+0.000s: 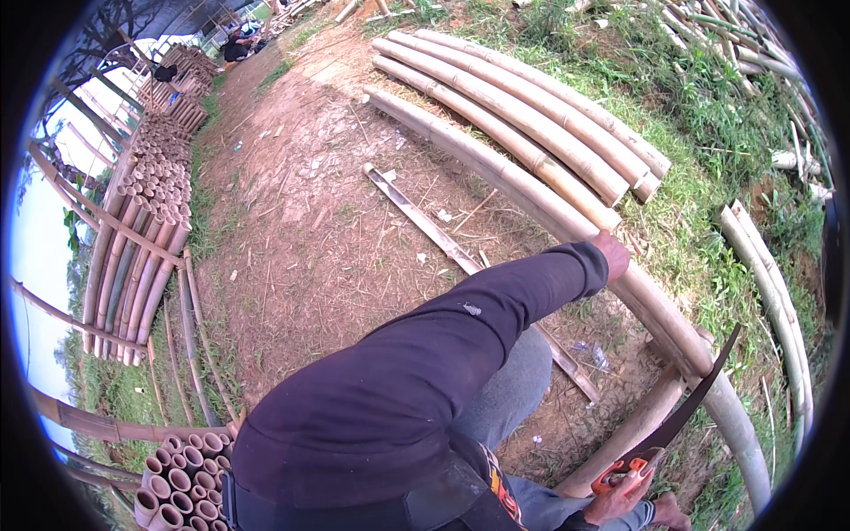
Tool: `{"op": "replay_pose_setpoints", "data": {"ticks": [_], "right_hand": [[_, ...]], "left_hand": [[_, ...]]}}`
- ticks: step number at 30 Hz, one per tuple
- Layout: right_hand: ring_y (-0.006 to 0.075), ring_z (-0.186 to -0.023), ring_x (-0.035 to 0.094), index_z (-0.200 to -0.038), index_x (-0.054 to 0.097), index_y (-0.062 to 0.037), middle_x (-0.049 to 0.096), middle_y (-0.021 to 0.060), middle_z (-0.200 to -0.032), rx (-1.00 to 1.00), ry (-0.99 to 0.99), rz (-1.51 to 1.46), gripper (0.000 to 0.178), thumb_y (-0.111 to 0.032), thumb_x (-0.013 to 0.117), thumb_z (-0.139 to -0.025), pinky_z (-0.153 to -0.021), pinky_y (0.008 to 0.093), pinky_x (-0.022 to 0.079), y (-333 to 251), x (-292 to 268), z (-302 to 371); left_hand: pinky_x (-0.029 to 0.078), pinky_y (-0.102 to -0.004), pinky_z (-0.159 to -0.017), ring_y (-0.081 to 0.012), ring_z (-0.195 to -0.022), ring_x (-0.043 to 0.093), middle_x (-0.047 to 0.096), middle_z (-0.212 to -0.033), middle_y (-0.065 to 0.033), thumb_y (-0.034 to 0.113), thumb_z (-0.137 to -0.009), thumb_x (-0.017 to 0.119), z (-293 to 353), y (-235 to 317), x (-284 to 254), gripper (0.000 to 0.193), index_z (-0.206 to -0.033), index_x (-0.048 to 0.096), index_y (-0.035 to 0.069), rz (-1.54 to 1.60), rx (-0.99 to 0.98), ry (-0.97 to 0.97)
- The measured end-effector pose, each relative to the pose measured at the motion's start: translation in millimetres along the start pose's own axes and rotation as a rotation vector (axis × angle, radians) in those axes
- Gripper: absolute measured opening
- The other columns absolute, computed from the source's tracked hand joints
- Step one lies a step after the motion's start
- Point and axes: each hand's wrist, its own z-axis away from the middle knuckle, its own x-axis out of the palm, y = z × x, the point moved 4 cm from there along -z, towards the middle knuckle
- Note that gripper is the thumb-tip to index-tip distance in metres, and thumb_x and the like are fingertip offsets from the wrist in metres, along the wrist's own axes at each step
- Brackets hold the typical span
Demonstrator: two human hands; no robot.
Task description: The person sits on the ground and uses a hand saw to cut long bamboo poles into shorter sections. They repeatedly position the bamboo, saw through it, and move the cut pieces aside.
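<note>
A long bamboo pole (pixel 522 190) runs from the upper middle down to the lower right, resting across a shorter bamboo log (pixel 633 420). My left arm, in a dark sleeve, reaches across to it, and my left hand (pixel 611 255) is closed over the pole's upper side, its fingers partly hidden. At the lower right my right hand (pixel 620 497) grips the orange handle of a handsaw (pixel 682 414). The saw's dark blade slants up and to the right, its toothed edge and the pole overlapping in view; whether they touch I cannot tell.
Several cut bamboo poles (pixel 531 111) lie side by side beyond the pole. A split bamboo strip (pixel 425 221) is on the dirt. Bamboo stacks (pixel 133 274) stand at left, with cut tubes (pixel 181 478) at lower left. Two more poles (pixel 770 292) lie in grass at right.
</note>
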Motion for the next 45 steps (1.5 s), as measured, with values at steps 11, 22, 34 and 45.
{"op": "replay_pose_setpoints", "data": {"ticks": [11, 22, 34, 45], "right_hand": [[0.0244, -0.096, 0.069, -0.137, 0.058, 0.0057, 0.069, 0.0176, -0.120, -0.339, 0.041, 0.315, 0.057, -0.033, 0.074, -0.099, -0.072, 0.0396, 0.062, -70.9, 31.8, 13.2], [0.0240, -0.081, 0.068, -0.140, 0.055, 0.0040, 0.071, 0.0177, -0.112, -0.106, 0.013, 0.157, 0.055, -0.032, 0.070, -0.102, -0.065, 0.0368, 0.061, -77.2, 36.0, 16.5], [0.0226, -0.080, 0.067, -0.136, 0.058, 0.0026, 0.069, 0.0178, -0.119, -0.356, 0.036, 0.320, 0.051, -0.024, 0.076, -0.097, -0.068, 0.0394, 0.062, -57.8, 24.5, 5.0], [0.0214, -0.068, 0.067, -0.133, 0.059, 0.0040, 0.071, 0.0144, -0.105, -0.863, 0.065, 0.795, 0.063, -0.029, 0.086, -0.086, -0.056, 0.0320, 0.057, -53.7, 24.6, 6.2]], "left_hand": [[0.050, -0.0446, -0.090, -0.0250, -0.100, 0.075, 0.079, -0.102, -0.0051, 0.023, -0.095, 0.065, -4.3, -8.3, -1.0, 0.021, -0.105, 0.078, 0.012, 0.028, -0.055, 0.002], [0.050, -0.0448, -0.092, -0.0248, -0.102, 0.075, 0.079, -0.105, -0.0063, 0.026, -0.098, 0.062, -6.3, -9.0, -0.9, 0.025, -0.111, 0.076, 0.011, 0.030, -0.043, -0.039], [0.049, -0.0429, -0.086, -0.0253, -0.090, 0.076, 0.078, -0.094, -0.0067, 0.021, -0.096, 0.060, -3.5, -9.4, -4.7, 0.022, -0.110, 0.069, 0.006, 0.016, 0.014, -0.006], [0.049, -0.0436, -0.091, -0.0240, -0.101, 0.074, 0.079, -0.105, -0.0054, 0.026, -0.099, 0.062, -3.5, -7.9, -4.3, 0.025, -0.112, 0.076, 0.012, -0.011, -0.032, -0.062]]}}
